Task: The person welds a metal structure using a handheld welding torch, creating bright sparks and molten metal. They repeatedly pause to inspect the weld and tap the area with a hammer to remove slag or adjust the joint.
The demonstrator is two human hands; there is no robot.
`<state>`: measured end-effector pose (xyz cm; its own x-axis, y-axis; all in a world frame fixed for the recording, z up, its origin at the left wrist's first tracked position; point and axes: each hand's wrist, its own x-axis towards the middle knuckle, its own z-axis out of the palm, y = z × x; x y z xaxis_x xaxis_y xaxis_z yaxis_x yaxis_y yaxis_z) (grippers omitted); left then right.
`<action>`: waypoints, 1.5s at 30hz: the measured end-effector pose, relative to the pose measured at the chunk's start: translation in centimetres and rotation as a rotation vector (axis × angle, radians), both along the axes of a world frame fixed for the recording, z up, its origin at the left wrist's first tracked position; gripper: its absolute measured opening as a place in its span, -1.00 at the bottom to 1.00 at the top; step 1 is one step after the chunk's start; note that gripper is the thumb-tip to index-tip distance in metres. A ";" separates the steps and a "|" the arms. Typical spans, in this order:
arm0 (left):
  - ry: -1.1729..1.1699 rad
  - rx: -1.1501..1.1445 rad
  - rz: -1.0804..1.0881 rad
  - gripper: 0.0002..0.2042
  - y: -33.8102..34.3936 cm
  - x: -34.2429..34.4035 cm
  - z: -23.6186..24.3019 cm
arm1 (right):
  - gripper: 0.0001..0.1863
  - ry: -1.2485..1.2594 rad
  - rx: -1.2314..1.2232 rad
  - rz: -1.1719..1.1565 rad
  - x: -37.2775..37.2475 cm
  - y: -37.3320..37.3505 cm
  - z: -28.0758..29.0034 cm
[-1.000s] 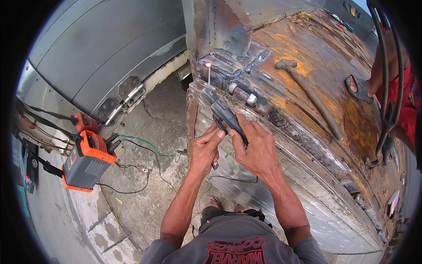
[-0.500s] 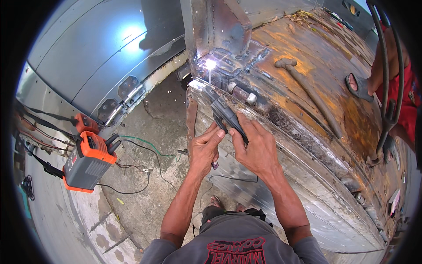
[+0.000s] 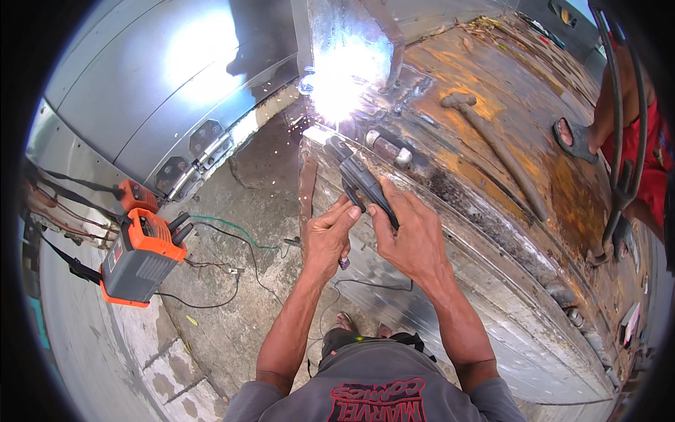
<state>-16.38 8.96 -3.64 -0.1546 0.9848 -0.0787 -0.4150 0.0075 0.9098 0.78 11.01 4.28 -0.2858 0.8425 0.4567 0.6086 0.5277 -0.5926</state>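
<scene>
My right hand (image 3: 413,228) is wrapped around the black handle of a welding electrode holder (image 3: 361,177). Fingers of my left hand (image 3: 329,235) close on the lower lever of the same holder, thumb against it. A small purplish end (image 3: 344,263) pokes out below my left hand; what it belongs to I cannot make out. A short electrode (image 3: 337,128) rises from the holder's jaws into a white-blue arc (image 3: 336,98) at the foot of an upright steel post (image 3: 344,28). Glare hides the joint, and sparks fly out to its left.
An orange-and-grey welding machine (image 3: 144,260) hangs at the left, cables trailing near the concrete floor (image 3: 218,232). A hammer (image 3: 496,155) lies on the rusty metal bed (image 3: 562,183). At the right is another person's sandalled foot (image 3: 575,138), beside bent metal bars (image 3: 617,141).
The arc has flared much larger and brighter, with more sparks and a wider glow on the grey panel. Both my hands and the holder stay almost in place.
</scene>
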 end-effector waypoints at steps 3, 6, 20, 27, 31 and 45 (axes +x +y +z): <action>-0.037 -0.030 -0.004 -0.70 -0.1 0.1 0.1 | -0.46 -0.012 0.002 0.012 0.2 -0.2 0.1; -0.083 0.033 -0.030 -0.72 -0.3 -0.2 0.0 | -0.47 -0.007 0.040 0.027 0.1 -0.3 0.0; -0.053 -0.024 0.010 -0.66 0.1 -0.1 -0.4 | -0.49 0.016 -0.012 0.017 -0.7 0.3 0.3; -0.058 -0.052 0.016 -0.73 0.2 -0.1 0.2 | -0.49 0.011 -0.001 0.015 -0.6 0.6 0.2; -0.024 -0.058 0.016 -0.71 0.1 -0.1 0.3 | -0.50 -0.017 0.069 0.004 -0.6 0.8 -0.3; -0.002 -0.064 0.007 -0.66 0.1 -0.2 0.2 | -0.49 -0.039 0.067 -0.024 -0.1 0.5 -0.4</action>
<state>-16.57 9.10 -3.45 -0.1617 0.9765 -0.1421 -0.4170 0.0629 0.9067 0.64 11.49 3.89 -0.2850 0.8172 0.5009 0.6433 0.5505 -0.5321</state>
